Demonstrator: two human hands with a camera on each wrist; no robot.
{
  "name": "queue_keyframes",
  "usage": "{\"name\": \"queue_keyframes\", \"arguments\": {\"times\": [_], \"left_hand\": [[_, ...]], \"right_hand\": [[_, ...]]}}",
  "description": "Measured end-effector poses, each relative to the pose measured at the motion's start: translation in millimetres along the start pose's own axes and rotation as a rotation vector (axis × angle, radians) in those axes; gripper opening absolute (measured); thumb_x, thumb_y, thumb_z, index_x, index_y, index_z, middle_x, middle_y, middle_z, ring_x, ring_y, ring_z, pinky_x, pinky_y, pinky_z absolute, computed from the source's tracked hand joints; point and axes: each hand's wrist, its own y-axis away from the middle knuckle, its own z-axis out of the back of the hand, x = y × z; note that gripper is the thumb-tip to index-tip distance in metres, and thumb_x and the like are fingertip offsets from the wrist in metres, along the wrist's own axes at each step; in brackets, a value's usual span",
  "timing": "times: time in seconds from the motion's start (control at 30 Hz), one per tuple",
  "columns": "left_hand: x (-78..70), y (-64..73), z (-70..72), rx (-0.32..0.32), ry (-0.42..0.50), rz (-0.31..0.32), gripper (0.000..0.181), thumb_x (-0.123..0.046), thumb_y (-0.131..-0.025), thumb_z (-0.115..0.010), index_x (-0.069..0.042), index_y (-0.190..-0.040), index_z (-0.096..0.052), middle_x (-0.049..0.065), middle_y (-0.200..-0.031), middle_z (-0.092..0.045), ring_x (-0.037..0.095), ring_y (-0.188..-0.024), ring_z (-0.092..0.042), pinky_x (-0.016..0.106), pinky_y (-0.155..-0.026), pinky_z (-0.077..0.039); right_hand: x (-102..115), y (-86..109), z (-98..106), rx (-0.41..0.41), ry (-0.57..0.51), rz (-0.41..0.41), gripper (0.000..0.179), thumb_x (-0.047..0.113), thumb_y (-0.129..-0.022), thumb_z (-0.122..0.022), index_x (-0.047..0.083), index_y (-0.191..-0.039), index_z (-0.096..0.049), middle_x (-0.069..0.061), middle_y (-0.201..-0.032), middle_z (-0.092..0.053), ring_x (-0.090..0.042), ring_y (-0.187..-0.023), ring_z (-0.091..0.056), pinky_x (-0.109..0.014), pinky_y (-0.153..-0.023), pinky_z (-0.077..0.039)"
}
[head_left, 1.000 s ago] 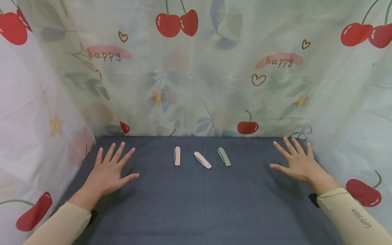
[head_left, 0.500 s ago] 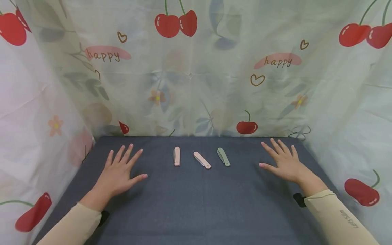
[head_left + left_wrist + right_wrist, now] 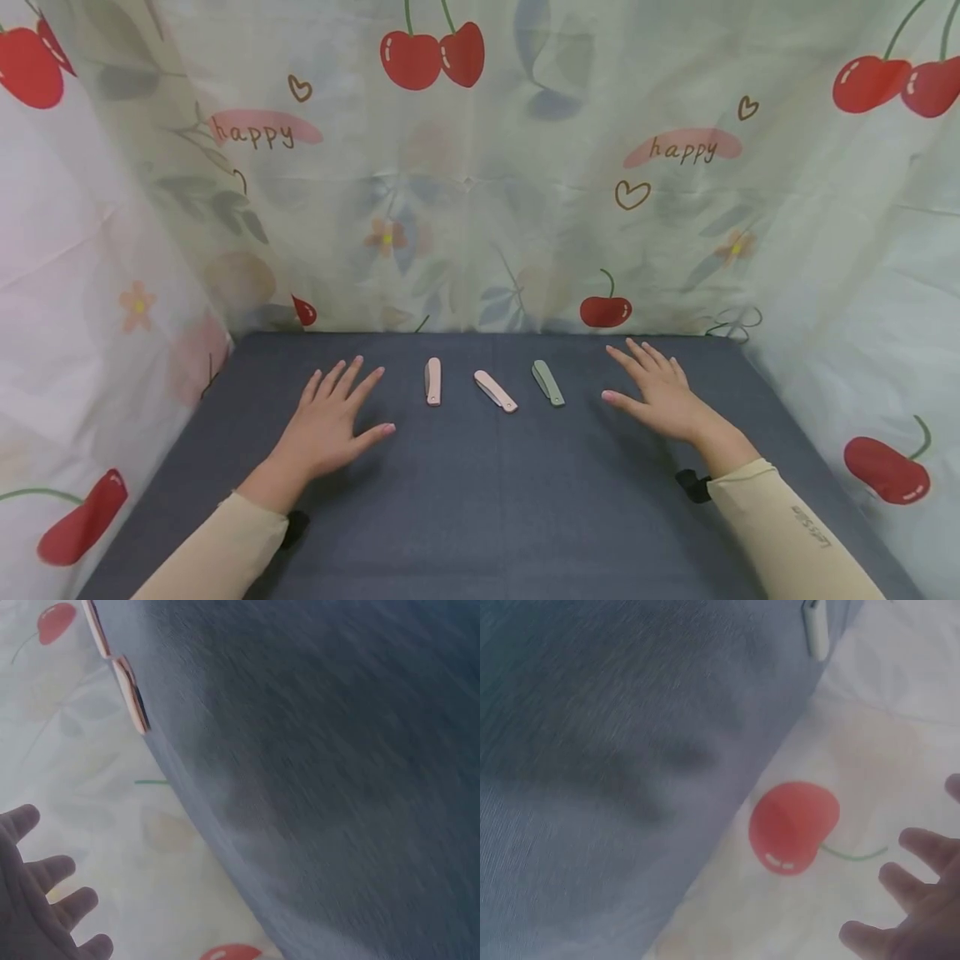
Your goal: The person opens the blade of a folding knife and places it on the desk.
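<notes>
Three small folding tools, shaped like closed pocketknives, lie in a loose row on the dark cloth. The left one point(image 3: 433, 382) is pink and nearly upright in the head view. A second pink one point(image 3: 496, 392) slants in the middle, and a green one point(image 3: 548, 383) slants at the right. My left hand point(image 3: 324, 432), fingers spread, hovers left of the row and holds nothing. Over on the right, my right hand point(image 3: 666, 398) is also spread and bare, its thumb pointing toward the green tool. The green tool point(image 3: 817, 631) appears at the top of the right wrist view.
A dark grey-blue cloth point(image 3: 480, 500) covers the table. White curtains with cherry prints point(image 3: 465, 250) close off the back and both sides. Black wrist straps point(image 3: 693, 486) show at the cuffs of the beige sleeves point(image 3: 217, 546).
Both hands have moved inward toward the row, the left one rightward and the right one leftward, fingers still spread. The three folding tools have stayed in place.
</notes>
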Motion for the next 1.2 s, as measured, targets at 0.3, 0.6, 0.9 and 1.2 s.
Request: {"name": "queue_keyframes", "arguments": {"times": [0.3,0.6,0.9,1.2], "left_hand": [[-20.7,-17.3,-11.0,-0.039,0.054,0.001,0.089,-0.077,-0.09,-0.046,-0.021,-0.157,-0.033,0.017,-0.163,-0.025,0.041,-0.148,-0.023,0.061,-0.117,-0.012],[-42.3,-34.5,-17.2,-0.033,0.099,-0.018,0.085,-0.074,-0.092,-0.045,-0.018,-0.156,-0.035,0.016,-0.161,-0.028,0.04,-0.146,-0.028,0.057,-0.118,-0.016],[-65.7,-52.2,-23.1,-0.028,0.165,-0.047,0.081,-0.07,-0.095,-0.046,-0.016,-0.154,-0.039,0.016,-0.158,-0.035,0.037,-0.143,-0.035,0.056,-0.116,-0.023],[-83.5,-66.7,-35.9,0.013,0.22,-0.053,0.073,-0.064,-0.098,-0.048,-0.012,-0.15,-0.045,0.015,-0.155,-0.041,0.034,-0.144,-0.034,0.054,-0.114,-0.027]], "right_hand": [[13.2,-21.0,-12.0,-0.037,-0.059,0.011,0.074,0.055,-0.099,-0.055,0.015,-0.157,-0.031,-0.021,-0.162,-0.02,-0.047,-0.148,-0.012,-0.07,-0.111,-0.008],[24.4,-42.0,-24.1,-0.044,-0.104,-0.006,0.07,0.052,-0.1,-0.054,0.012,-0.155,-0.035,-0.02,-0.16,-0.027,-0.044,-0.146,-0.02,-0.067,-0.111,-0.018],[33.4,-69.9,-36.5,-0.049,-0.14,0.014,0.061,0.041,-0.102,-0.057,0.008,-0.151,-0.041,-0.019,-0.152,-0.04,-0.04,-0.142,-0.033,-0.059,-0.112,-0.028],[34.7,-90.8,-51.5,-0.04,-0.177,-0.015,0.055,0.037,-0.103,-0.055,0.004,-0.147,-0.046,-0.02,-0.147,-0.048,-0.04,-0.137,-0.041,-0.056,-0.11,-0.033]]}}
